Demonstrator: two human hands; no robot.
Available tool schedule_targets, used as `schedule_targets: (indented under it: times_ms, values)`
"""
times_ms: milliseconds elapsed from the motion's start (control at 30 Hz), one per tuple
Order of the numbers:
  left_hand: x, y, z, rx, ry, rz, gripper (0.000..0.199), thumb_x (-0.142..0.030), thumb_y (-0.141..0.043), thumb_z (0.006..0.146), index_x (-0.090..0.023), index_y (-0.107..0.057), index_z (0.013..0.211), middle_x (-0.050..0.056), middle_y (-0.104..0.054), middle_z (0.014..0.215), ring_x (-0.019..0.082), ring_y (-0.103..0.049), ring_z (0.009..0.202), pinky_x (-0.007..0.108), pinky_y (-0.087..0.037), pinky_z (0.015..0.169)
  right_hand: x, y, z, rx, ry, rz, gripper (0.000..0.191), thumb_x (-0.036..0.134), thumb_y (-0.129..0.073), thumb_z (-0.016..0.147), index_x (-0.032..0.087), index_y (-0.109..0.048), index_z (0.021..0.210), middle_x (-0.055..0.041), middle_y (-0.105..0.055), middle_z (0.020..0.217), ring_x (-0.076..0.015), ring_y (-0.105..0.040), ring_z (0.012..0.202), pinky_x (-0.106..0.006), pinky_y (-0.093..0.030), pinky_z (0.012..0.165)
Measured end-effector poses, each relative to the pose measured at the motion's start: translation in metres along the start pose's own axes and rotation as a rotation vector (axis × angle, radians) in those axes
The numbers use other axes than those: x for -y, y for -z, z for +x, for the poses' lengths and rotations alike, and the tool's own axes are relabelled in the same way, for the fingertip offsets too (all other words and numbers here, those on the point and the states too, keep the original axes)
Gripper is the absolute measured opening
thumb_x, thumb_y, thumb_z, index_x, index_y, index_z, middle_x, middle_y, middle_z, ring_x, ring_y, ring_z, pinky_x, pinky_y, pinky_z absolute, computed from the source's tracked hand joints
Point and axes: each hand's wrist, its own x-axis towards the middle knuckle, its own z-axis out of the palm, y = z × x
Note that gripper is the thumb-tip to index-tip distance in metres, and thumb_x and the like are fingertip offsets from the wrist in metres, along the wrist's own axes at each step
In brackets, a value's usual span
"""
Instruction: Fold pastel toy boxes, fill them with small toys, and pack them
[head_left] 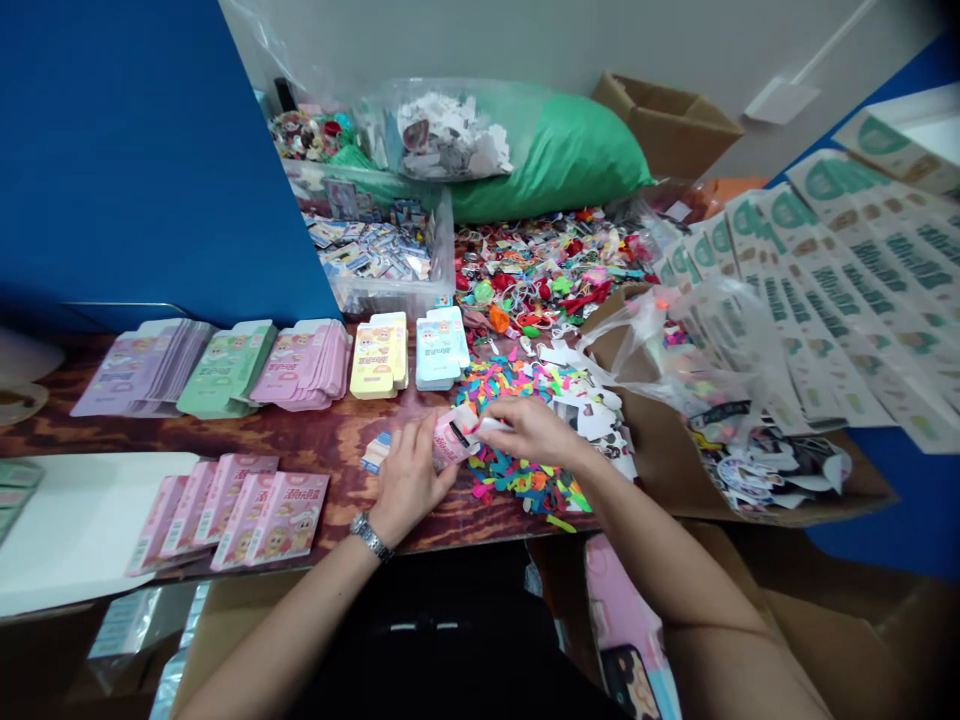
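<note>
My left hand (409,480), with a metal watch at its wrist, is wrapped round a small pink box (453,438) near the table's front edge. At the box's open right end is my right hand (529,430), its fingers pinched on a small white piece (491,425). A small blue and white card (376,452) lies on the table just left of my left hand. Under and beside my right hand spreads a pile of small colourful pieces (517,480). Stacks of flat yellow boxes (375,358) and light blue boxes (439,350) stand behind my hands.
Purple (135,370), green (229,370) and pink flat boxes (304,362) line the back left. Several filled pink boxes (289,518) lie front left. Behind are a bin of cards (375,250), mixed trinkets (555,265) and a green bag (577,150). Printed sheets (847,290) hang right.
</note>
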Motion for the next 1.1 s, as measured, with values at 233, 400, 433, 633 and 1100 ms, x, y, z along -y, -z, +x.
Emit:
schedule_targets:
  times_ms: [233, 400, 433, 633, 1100]
  values:
    - [0.001, 0.000, -0.004, 0.007, 0.014, 0.000, 0.075, -0.033, -0.062, 0.082, -0.014, -0.027, 0.145, 0.015, -0.055, 0.117, 0.030, -0.052, 0.104, 0.041, -0.048, 0.086, 0.016, -0.041, 0.004, -0.236, 0.086, 0.024, 0.020, 0.020, -0.053, 0.091, 0.022, -0.057, 0.111, -0.0068, -0.066, 0.107, -0.0176, -0.061, 0.092, -0.026, -0.045, 0.077]
    - [0.006, -0.003, -0.003, -0.019, -0.004, -0.063, 0.073, -0.033, -0.061, 0.082, -0.016, -0.028, 0.145, 0.013, -0.056, 0.117, 0.029, -0.054, 0.104, 0.042, -0.048, 0.088, 0.013, -0.052, 0.000, -0.266, 0.212, -0.057, 0.019, 0.019, -0.043, 0.096, 0.021, -0.062, 0.101, -0.0074, -0.067, 0.093, -0.0169, -0.061, 0.086, -0.027, -0.047, 0.076]
    - [0.006, -0.004, -0.003, -0.019, -0.009, -0.078, 0.073, -0.033, -0.060, 0.083, -0.017, -0.027, 0.146, 0.013, -0.056, 0.118, 0.029, -0.055, 0.104, 0.042, -0.048, 0.088, 0.013, -0.052, 0.001, -0.251, 0.245, -0.059, 0.020, 0.020, -0.044, 0.096, 0.021, -0.063, 0.102, -0.0076, -0.066, 0.093, -0.0169, -0.061, 0.086, -0.027, -0.048, 0.077]
    - [0.011, -0.007, -0.006, -0.011, 0.012, -0.130, 0.077, -0.035, -0.063, 0.081, -0.018, -0.026, 0.147, 0.015, -0.056, 0.121, 0.031, -0.054, 0.109, 0.044, -0.048, 0.091, -0.016, -0.027, 0.018, -0.327, 0.164, 0.025, 0.029, 0.034, -0.048, 0.096, 0.022, -0.061, 0.119, -0.0064, -0.066, 0.101, -0.0159, -0.061, 0.086, -0.027, -0.049, 0.078]
    - [0.013, -0.006, -0.007, 0.032, 0.040, -0.175, 0.075, -0.043, -0.063, 0.084, -0.018, -0.029, 0.145, 0.014, -0.057, 0.122, 0.030, -0.055, 0.111, 0.043, -0.048, 0.093, -0.155, 0.012, 0.100, -0.293, -0.646, -0.355, 0.039, 0.036, -0.051, 0.092, 0.024, -0.054, 0.129, -0.0113, -0.063, 0.116, -0.0239, -0.060, 0.104, -0.029, -0.044, 0.084]
